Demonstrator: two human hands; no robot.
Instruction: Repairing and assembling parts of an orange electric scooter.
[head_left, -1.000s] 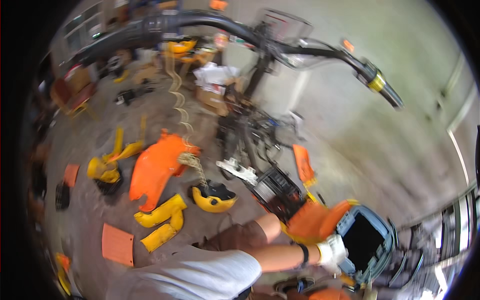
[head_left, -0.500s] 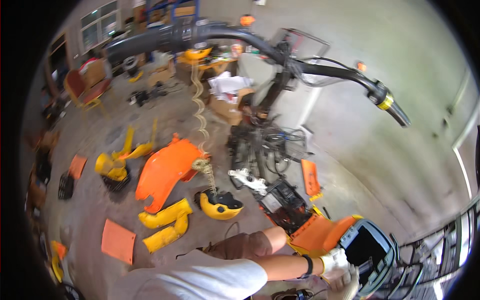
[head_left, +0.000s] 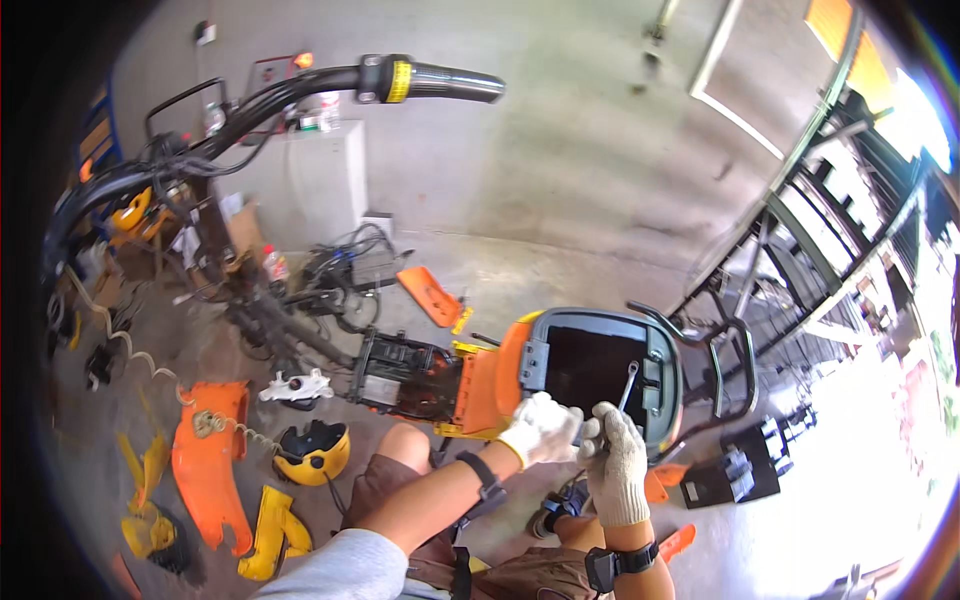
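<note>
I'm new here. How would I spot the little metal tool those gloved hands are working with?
Find the stripped scooter frame in the middle and follow it back to the open grey battery compartment with the orange panel beside it. The wrench rises from the gloved right hand, next to the left hand, over the dark opening. It is the only thin, shiny metal bar there.

We look down from a single head-worn fisheye camera, tilted forward over our knees, close to our gloved left hand (head_left: 540,428) and right hand (head_left: 618,462) at the scooter's open compartment (head_left: 592,372). Farther off, the concrete floor (head_left: 560,190) and handlebar (head_left: 400,82) curve toward the rim.
</note>
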